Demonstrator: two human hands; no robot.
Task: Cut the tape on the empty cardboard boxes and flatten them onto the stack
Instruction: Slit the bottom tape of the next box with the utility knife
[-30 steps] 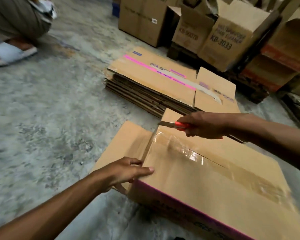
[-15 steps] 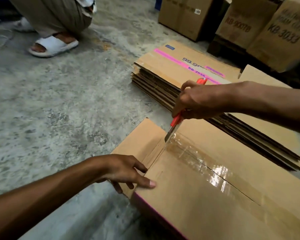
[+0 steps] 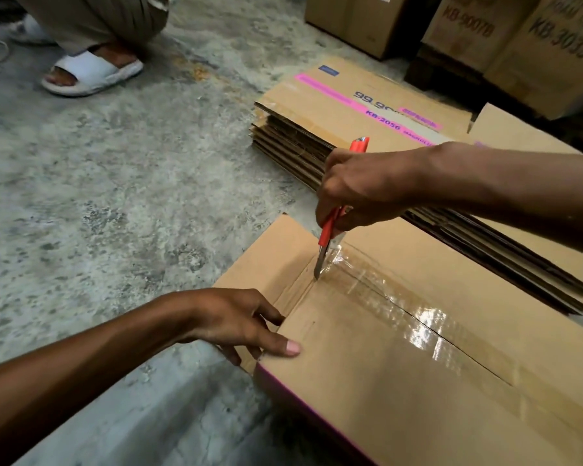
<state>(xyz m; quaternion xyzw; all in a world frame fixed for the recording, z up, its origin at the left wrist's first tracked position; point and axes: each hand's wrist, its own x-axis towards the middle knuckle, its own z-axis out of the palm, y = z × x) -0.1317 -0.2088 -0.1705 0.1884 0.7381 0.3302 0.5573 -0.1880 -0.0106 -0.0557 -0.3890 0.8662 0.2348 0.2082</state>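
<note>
A brown cardboard box lies in front of me with clear shiny tape running along its centre seam. My right hand grips a red utility knife, blade tip down on the tape's left end at the box edge. My left hand rests on the box's near left corner, thumb on top and fingers against the side flap. Behind the box sits the stack of flattened boxes, pink stripe on top.
A person's sandalled foot and trouser leg are at the far left on the concrete floor. Upright printed boxes stand at the back right on a dark pallet.
My right hand tipped the knife from lying flat to pointing down and set its tip on the tape end. The camera view shifted closer and leftward; my left hand stayed on the corner.
</note>
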